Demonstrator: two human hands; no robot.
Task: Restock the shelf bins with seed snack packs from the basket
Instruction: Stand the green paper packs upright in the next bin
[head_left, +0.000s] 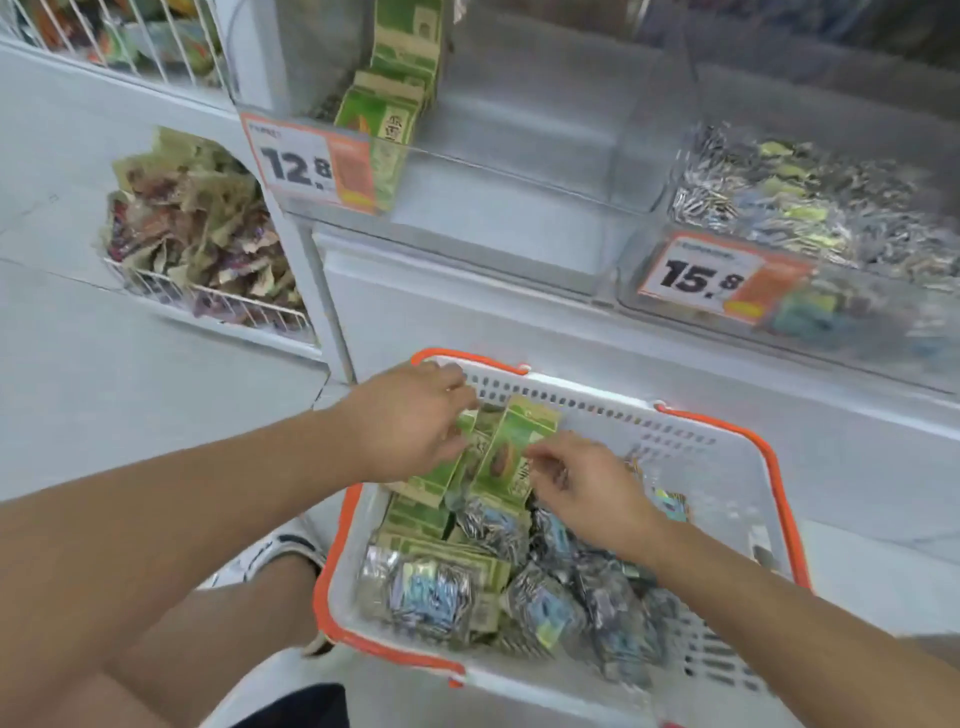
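The clear shelf bin (519, 171) priced 12.8 stands nearly empty above the white, orange-rimmed basket (727, 467), nothing between them. In the basket lie green seed packs (511, 452), light, crinkly and probably slick; best gathered flat by their edges. The left hand (410, 421) grips several; the right hand (587, 488) seemingly pinches one, though blurred.

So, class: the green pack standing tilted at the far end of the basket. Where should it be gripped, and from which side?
Probably pinch the green pack by its flat faces near the raised top edge, coming from above. It leans upright among other packs, so only its top part is free; the basket wall blocks the far side.
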